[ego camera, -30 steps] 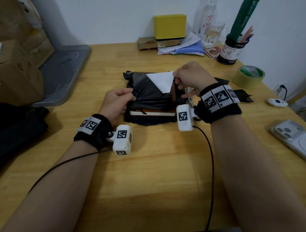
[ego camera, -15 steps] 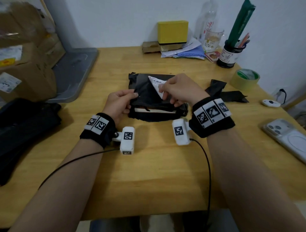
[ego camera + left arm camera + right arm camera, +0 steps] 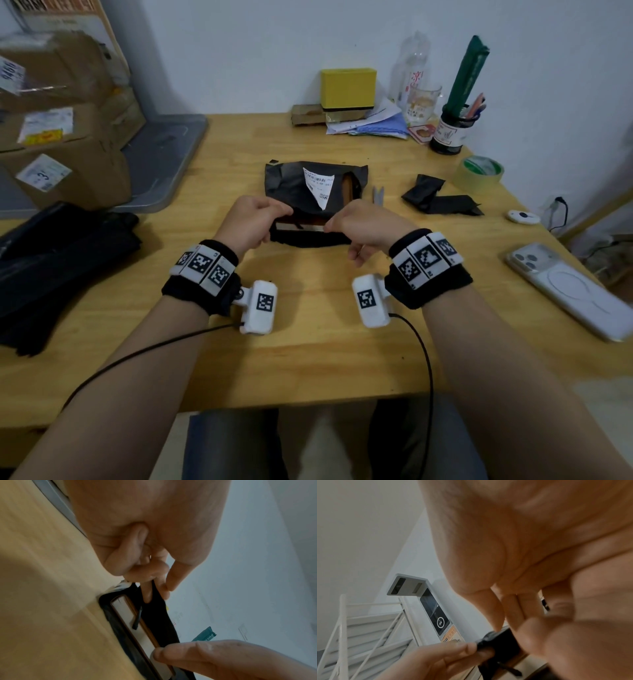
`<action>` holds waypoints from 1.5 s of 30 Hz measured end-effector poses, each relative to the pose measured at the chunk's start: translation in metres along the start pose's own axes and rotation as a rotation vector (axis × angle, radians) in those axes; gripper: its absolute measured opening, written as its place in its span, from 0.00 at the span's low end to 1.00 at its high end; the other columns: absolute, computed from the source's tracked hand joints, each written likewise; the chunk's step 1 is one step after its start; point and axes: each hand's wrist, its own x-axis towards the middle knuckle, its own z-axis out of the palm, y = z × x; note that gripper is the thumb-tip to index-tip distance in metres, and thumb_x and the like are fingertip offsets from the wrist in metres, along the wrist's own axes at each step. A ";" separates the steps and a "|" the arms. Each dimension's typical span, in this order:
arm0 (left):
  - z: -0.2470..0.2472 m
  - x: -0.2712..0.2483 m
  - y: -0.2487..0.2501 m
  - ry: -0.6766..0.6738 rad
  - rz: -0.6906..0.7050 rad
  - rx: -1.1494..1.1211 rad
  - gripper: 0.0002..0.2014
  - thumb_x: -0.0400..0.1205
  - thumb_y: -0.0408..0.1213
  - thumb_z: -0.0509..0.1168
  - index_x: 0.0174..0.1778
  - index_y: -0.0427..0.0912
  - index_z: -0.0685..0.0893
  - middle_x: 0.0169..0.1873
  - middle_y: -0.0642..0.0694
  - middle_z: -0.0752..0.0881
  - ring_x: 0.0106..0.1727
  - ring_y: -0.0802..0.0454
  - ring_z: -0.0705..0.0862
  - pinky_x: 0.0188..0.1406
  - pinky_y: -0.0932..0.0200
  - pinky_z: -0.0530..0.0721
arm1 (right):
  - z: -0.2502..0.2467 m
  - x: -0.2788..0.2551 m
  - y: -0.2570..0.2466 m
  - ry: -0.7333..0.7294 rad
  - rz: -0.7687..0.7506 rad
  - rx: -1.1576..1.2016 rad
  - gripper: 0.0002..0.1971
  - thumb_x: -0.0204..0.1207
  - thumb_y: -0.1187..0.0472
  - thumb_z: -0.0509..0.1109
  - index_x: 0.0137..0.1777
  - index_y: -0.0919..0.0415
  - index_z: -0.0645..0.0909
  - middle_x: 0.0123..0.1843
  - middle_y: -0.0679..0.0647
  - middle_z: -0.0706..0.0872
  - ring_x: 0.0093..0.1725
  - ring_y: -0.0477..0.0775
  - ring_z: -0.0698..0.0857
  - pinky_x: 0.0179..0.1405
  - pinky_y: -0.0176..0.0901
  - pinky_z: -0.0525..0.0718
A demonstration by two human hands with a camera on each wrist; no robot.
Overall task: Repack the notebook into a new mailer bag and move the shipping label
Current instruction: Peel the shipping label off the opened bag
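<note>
Both my hands, left [image 3: 251,222] and right [image 3: 363,226], now pinch the bag [image 3: 308,192] mouth; label [image 3: 318,186] released, half-peeled, notebook [image 3: 301,228] next.

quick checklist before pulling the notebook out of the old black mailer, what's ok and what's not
1. Left hand pinches the old mailer at its open edge: ok.
2. Right hand pinches the same edge: ok.
3. Mouth open, notebook edge exposed: ok.
4. Shipping label fully off the mailer: not ok, one corner is lifted, the rest looks attached.
5. New bag laid out ready: cannot tell.
6. Scissors lie clear of the hands: ok.
</note>
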 end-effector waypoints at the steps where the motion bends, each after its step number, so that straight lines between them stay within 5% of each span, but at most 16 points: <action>1: 0.001 0.000 0.002 0.001 0.008 0.011 0.08 0.83 0.41 0.67 0.50 0.46 0.92 0.39 0.46 0.86 0.24 0.53 0.75 0.19 0.63 0.66 | -0.001 -0.001 0.002 0.033 -0.004 0.005 0.15 0.86 0.59 0.64 0.67 0.66 0.82 0.54 0.61 0.78 0.30 0.57 0.81 0.29 0.49 0.90; 3: 0.002 0.002 0.004 -0.013 0.014 0.046 0.09 0.85 0.42 0.65 0.53 0.48 0.91 0.46 0.52 0.88 0.26 0.54 0.77 0.19 0.63 0.67 | -0.004 -0.002 0.005 0.071 0.001 0.008 0.16 0.87 0.57 0.63 0.66 0.67 0.81 0.45 0.60 0.78 0.30 0.57 0.81 0.37 0.56 0.94; 6: 0.004 0.003 0.004 -0.036 -0.034 0.134 0.09 0.85 0.41 0.64 0.54 0.46 0.89 0.41 0.45 0.87 0.29 0.53 0.80 0.21 0.62 0.67 | -0.006 -0.004 0.006 0.063 0.029 0.065 0.17 0.88 0.57 0.63 0.73 0.64 0.76 0.50 0.58 0.76 0.32 0.55 0.82 0.40 0.62 0.94; 10: 0.001 0.005 -0.002 0.005 -0.098 0.177 0.08 0.85 0.39 0.64 0.40 0.46 0.83 0.36 0.38 0.85 0.30 0.49 0.76 0.29 0.59 0.68 | -0.011 -0.004 0.008 0.071 0.069 0.074 0.15 0.88 0.57 0.63 0.71 0.62 0.73 0.48 0.56 0.73 0.34 0.55 0.81 0.36 0.58 0.94; 15: 0.008 0.015 -0.005 0.002 -0.208 0.055 0.05 0.84 0.32 0.64 0.53 0.37 0.83 0.35 0.40 0.81 0.33 0.47 0.77 0.23 0.62 0.64 | -0.009 0.000 0.013 0.063 0.112 0.088 0.14 0.87 0.57 0.64 0.69 0.61 0.71 0.49 0.57 0.73 0.33 0.55 0.80 0.25 0.49 0.90; 20: 0.014 0.030 0.001 0.005 -0.387 -0.127 0.09 0.83 0.34 0.68 0.42 0.38 0.75 0.27 0.45 0.70 0.23 0.53 0.61 0.20 0.63 0.57 | -0.012 0.003 0.014 0.110 0.090 0.068 0.07 0.86 0.58 0.66 0.50 0.60 0.73 0.33 0.54 0.65 0.26 0.51 0.68 0.26 0.44 0.87; 23: 0.021 0.037 0.000 -0.096 -0.447 -0.264 0.11 0.82 0.43 0.71 0.41 0.40 0.79 0.34 0.43 0.80 0.24 0.55 0.61 0.20 0.67 0.54 | -0.014 0.004 0.015 0.120 0.088 0.075 0.07 0.86 0.59 0.66 0.47 0.59 0.73 0.30 0.53 0.65 0.25 0.51 0.67 0.29 0.45 0.87; 26: 0.027 0.038 0.003 -0.091 -0.462 -0.332 0.08 0.83 0.44 0.69 0.44 0.43 0.80 0.48 0.42 0.89 0.21 0.58 0.63 0.19 0.68 0.54 | -0.016 0.001 0.017 0.113 0.082 0.153 0.05 0.86 0.60 0.66 0.53 0.60 0.75 0.33 0.53 0.66 0.26 0.50 0.68 0.27 0.45 0.85; 30: 0.020 0.034 0.010 -0.042 -0.486 -0.536 0.05 0.86 0.39 0.62 0.50 0.42 0.78 0.49 0.42 0.88 0.10 0.61 0.66 0.10 0.71 0.55 | -0.016 0.001 0.013 0.188 0.039 0.273 0.07 0.86 0.58 0.68 0.55 0.62 0.75 0.33 0.54 0.70 0.25 0.50 0.68 0.25 0.44 0.84; 34: 0.007 0.026 0.025 -0.060 -0.484 -0.681 0.06 0.86 0.40 0.59 0.54 0.44 0.77 0.48 0.41 0.92 0.12 0.61 0.60 0.08 0.70 0.56 | -0.011 0.009 0.005 0.131 0.052 0.436 0.17 0.85 0.45 0.67 0.62 0.59 0.78 0.57 0.57 0.90 0.21 0.49 0.66 0.24 0.41 0.81; 36: 0.003 0.020 0.029 -0.096 -0.481 -0.648 0.07 0.85 0.41 0.60 0.57 0.45 0.77 0.49 0.42 0.93 0.12 0.60 0.59 0.09 0.71 0.56 | -0.006 0.015 0.001 0.072 0.085 0.606 0.21 0.84 0.43 0.68 0.67 0.58 0.79 0.57 0.57 0.93 0.20 0.48 0.62 0.20 0.36 0.76; 41: -0.006 0.015 0.008 -0.282 -0.572 -0.650 0.09 0.87 0.43 0.60 0.59 0.43 0.77 0.56 0.45 0.92 0.12 0.61 0.63 0.07 0.72 0.57 | -0.001 0.024 0.000 -0.073 0.138 0.933 0.05 0.87 0.57 0.67 0.54 0.58 0.77 0.60 0.64 0.92 0.18 0.44 0.55 0.13 0.29 0.64; 43: -0.012 0.019 0.002 -0.267 -0.615 -0.600 0.08 0.87 0.44 0.61 0.54 0.42 0.77 0.42 0.47 0.92 0.12 0.61 0.65 0.07 0.72 0.58 | -0.003 0.025 0.004 -0.089 0.137 0.935 0.04 0.86 0.60 0.66 0.52 0.58 0.75 0.59 0.67 0.92 0.18 0.43 0.55 0.13 0.28 0.60; 45: -0.021 0.027 0.000 -0.174 -0.596 -0.515 0.12 0.88 0.44 0.60 0.42 0.42 0.74 0.22 0.51 0.78 0.12 0.60 0.65 0.07 0.71 0.56 | -0.007 0.023 0.007 -0.106 0.118 0.919 0.03 0.86 0.61 0.65 0.53 0.59 0.73 0.57 0.68 0.92 0.18 0.43 0.55 0.13 0.29 0.57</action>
